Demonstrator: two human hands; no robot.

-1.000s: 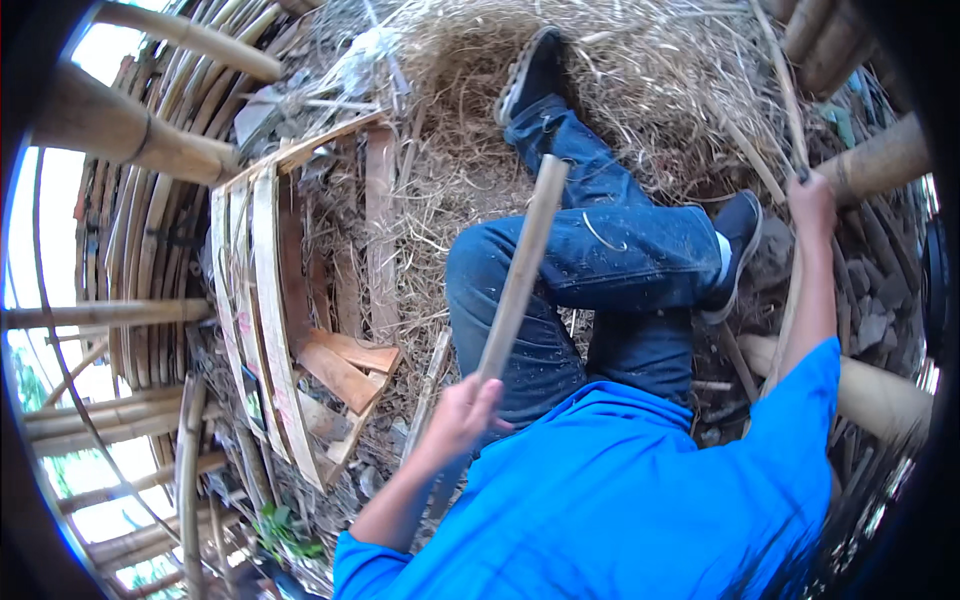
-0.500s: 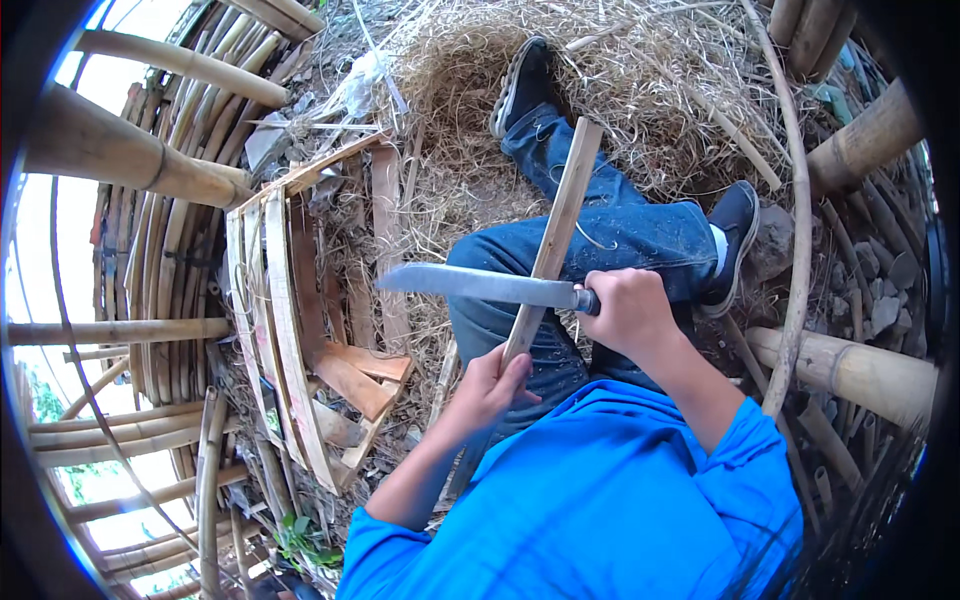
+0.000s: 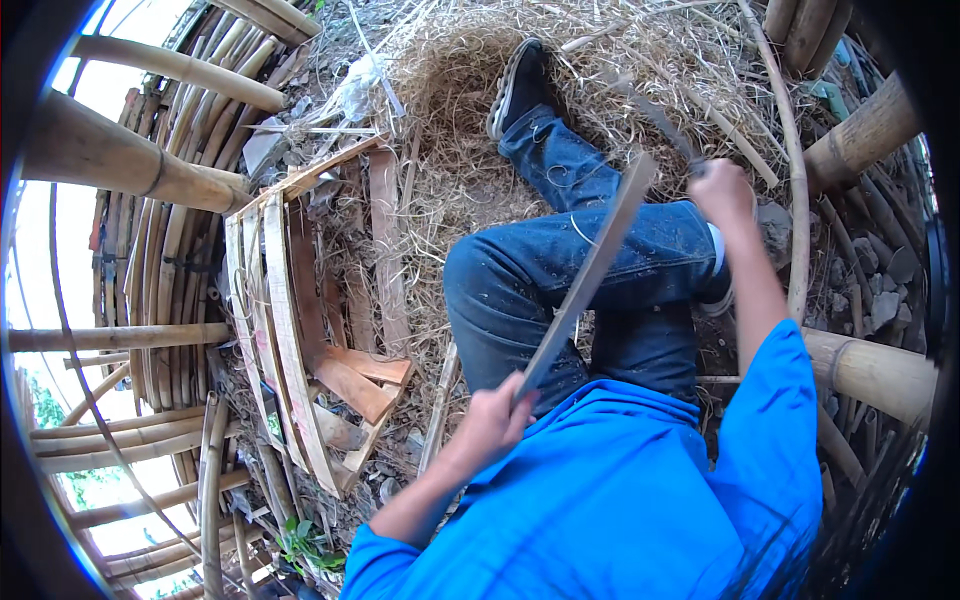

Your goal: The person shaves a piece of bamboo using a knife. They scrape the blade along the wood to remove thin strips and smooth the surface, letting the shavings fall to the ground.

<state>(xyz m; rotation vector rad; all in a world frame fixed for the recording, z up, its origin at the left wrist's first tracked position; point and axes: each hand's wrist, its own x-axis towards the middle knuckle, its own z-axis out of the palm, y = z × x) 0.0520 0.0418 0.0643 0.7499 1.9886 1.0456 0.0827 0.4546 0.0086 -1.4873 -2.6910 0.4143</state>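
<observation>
My left hand (image 3: 488, 425) is closed around the lower end of a wooden slat (image 3: 592, 270). The slat slants up and to the right over my jeans, its far end slightly blurred. My right hand (image 3: 724, 195), at the right beyond my knee, grips the handle of a long, broad-bladed knife (image 3: 658, 122). Its blade points up and left over the straw, smeared by motion and apart from the slat. My bent leg (image 3: 500, 300) lies beneath the slat, with small wood chips on the denim.
To the left lies a frame of nailed wooden slats (image 3: 282, 325), with short board pieces (image 3: 360, 378) in it. Dry straw (image 3: 450, 60) covers the far ground. Thick bamboo poles (image 3: 110, 150) stand at the left, and more bamboo (image 3: 870, 375) and stones (image 3: 884, 312) at the right.
My right hand has swung the knife up and to the right, off the slat it was crossing. The slat now leans further right, and my left hand has dropped slightly.
</observation>
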